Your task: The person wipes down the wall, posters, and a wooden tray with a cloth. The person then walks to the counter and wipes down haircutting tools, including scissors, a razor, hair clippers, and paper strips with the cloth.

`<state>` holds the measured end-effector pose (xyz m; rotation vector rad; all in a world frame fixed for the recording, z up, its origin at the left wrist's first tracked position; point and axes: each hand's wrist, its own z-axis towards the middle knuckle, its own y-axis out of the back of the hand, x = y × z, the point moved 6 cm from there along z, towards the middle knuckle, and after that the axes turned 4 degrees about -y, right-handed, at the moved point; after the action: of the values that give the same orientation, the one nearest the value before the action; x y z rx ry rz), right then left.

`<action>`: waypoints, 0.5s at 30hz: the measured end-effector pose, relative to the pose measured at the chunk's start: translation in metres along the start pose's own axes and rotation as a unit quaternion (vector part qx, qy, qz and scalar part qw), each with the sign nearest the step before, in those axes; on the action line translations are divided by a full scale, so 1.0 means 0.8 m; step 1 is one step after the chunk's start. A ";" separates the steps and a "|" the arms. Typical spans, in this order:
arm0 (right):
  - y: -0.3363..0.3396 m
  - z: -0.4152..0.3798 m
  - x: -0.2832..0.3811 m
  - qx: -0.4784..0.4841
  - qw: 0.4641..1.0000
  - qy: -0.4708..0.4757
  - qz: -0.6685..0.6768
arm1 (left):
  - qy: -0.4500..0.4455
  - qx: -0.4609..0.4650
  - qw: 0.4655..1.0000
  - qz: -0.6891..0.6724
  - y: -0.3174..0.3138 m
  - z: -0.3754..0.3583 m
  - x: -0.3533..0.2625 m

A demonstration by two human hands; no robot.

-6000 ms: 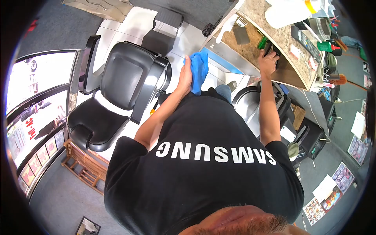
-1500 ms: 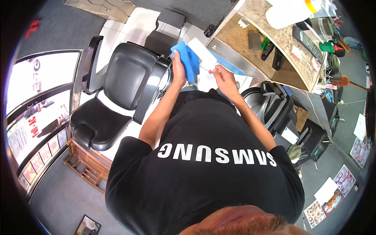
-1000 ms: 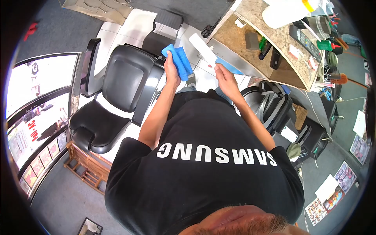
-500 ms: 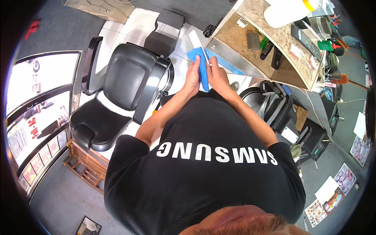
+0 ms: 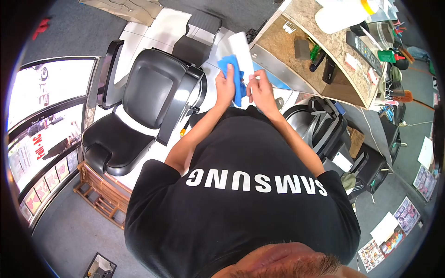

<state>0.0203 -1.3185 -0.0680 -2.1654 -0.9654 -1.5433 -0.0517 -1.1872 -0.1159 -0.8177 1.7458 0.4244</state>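
Note:
My left hand (image 5: pixel 225 88) is closed around a folded blue cloth (image 5: pixel 238 95), with the thumb lying along it. A flat white strip (image 5: pixel 240 48) stands out beyond the cloth, its lower end between my two hands. My right hand (image 5: pixel 261 90) has its fingers curled at the strip's right edge, pinching it near the lower end. The kind of white thing is not clear. Both hands are out in front of my black shirt (image 5: pixel 250 153).
A black barber chair (image 5: pixel 155 88) is at the left. To the right, a counter (image 5: pixel 340 60) bears a white bottle (image 5: pixel 340 18) and a remote control (image 5: pixel 363 50); clippers (image 5: pixel 328 69) lie on its lower shelf. Behind them are more black chairs (image 5: pixel 320 120). A wooden bench (image 5: pixel 104 194) stands lower left.
The white strip has turned its broad face more toward me and shifted slightly right. My right hand has moved a little away from my left, and the blue cloth is bunched differently.

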 end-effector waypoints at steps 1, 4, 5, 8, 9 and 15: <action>0.007 0.001 0.001 -0.009 1.000 0.003 0.010 | 0.025 -0.017 0.993 -0.110 0.002 0.003 0.006; 0.028 0.001 0.019 -0.004 1.000 0.003 0.016 | 0.058 0.028 0.954 -0.292 0.006 0.007 0.005; 0.028 -0.001 0.019 0.012 1.000 -0.009 -0.002 | 0.061 0.043 0.943 -0.323 0.001 0.005 -0.007; 0.018 -0.008 0.012 0.059 0.995 -0.018 -0.078 | 0.097 -0.009 0.947 -0.305 -0.013 -0.011 -0.041; 0.010 -0.010 0.003 0.069 0.991 -0.003 -0.116 | 0.065 0.064 0.948 -0.305 -0.019 0.000 -0.027; -0.011 -0.031 0.006 0.098 0.990 -0.042 -0.088 | -0.003 -0.062 0.995 -0.072 -0.003 0.011 -0.002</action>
<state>-0.0024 -1.3251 -0.0554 -2.0682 -1.3097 -1.3739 -0.0436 -1.1824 -0.1170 -1.0233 1.6551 0.4407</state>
